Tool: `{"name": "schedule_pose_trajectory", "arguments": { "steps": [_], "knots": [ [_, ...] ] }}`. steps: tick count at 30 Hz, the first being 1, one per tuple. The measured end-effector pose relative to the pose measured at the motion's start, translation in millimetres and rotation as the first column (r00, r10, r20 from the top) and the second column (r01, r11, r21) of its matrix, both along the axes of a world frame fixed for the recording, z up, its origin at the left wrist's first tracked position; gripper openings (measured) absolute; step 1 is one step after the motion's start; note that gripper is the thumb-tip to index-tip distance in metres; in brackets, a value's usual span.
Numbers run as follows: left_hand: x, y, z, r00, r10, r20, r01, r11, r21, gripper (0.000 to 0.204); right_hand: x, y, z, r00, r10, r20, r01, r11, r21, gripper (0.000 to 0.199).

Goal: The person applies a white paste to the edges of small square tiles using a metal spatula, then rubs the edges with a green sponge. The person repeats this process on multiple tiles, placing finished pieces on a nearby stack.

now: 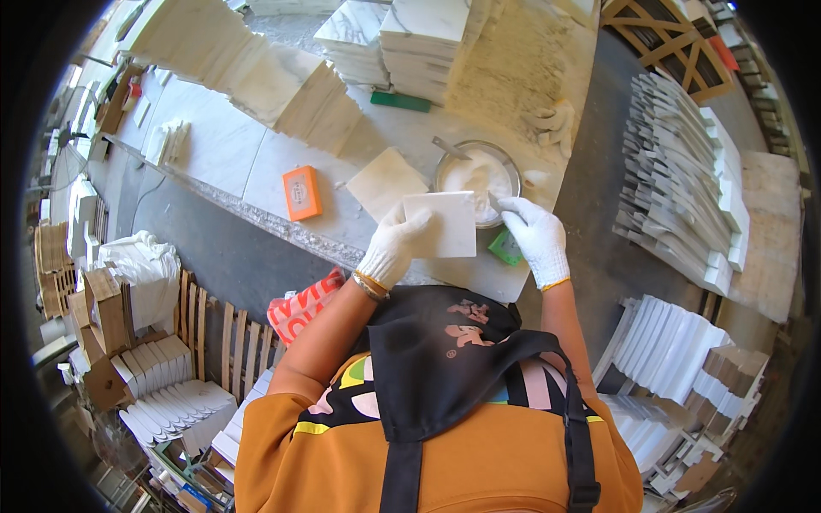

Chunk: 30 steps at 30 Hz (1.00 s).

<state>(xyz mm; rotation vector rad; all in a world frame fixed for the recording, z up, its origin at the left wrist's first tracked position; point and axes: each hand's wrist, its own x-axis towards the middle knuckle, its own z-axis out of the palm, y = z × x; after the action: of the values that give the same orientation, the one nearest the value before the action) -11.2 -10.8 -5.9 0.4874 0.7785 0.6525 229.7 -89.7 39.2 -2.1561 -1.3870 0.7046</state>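
My left hand (389, 250), in a white knit glove, grips a square white stone tile (445, 227) by its left edge, thumb on top. Close to the tile's right side, my gloved right hand (534, 235) pinches a small grey blade (494, 203), its tip at the rim of a round metal bowl (516, 175). White paste or powder (479, 173) lies in the bowl, and a flat metal spatula (451, 148) leans over its far left rim. Another square tile (386, 184) lies on the table beyond my left hand. A green block (505, 246) sits beside my right fingers.
An orange box (302, 193) lies on the stone-topped table (214, 154). Stacked marble tiles (423, 43) and a long row of slabs (282, 81) stand farther back, near a dark green block (400, 102). White stone pieces (680, 179) fill a pallet at right.
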Motion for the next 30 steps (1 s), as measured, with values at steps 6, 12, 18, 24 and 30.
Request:
{"name": "schedule_pose_trajectory", "arguments": {
  "steps": [6,12,18,24,30],
  "knots": [
    [-1,-2,2,1.000,0.009,0.007,-0.009,1.000,0.004,0.031,13,12,-2,0.978,-0.121,-0.169,0.120,0.993,-0.019,0.024],
    [1,-1,2,1.000,0.005,-0.007,-0.005,1.000,0.006,0.031,11,25,-7,0.938,-0.122,-0.324,0.083,0.988,-0.131,0.023],
    [-1,-1,-2,1.000,0.006,-0.013,-0.006,1.000,0.009,0.030,11,13,2,0.800,-0.163,-0.577,0.181,0.983,-0.026,0.024],
    [1,0,-2,1.000,-0.007,-0.022,0.007,1.000,0.021,0.030,-6,8,45,0.818,-0.147,-0.556,0.203,0.978,0.040,0.024],
    [2,0,1,0.999,0.001,-0.043,0.000,1.000,0.019,0.030,-11,3,44,0.903,-0.056,-0.426,0.142,0.975,0.172,0.022]
  ]
}}
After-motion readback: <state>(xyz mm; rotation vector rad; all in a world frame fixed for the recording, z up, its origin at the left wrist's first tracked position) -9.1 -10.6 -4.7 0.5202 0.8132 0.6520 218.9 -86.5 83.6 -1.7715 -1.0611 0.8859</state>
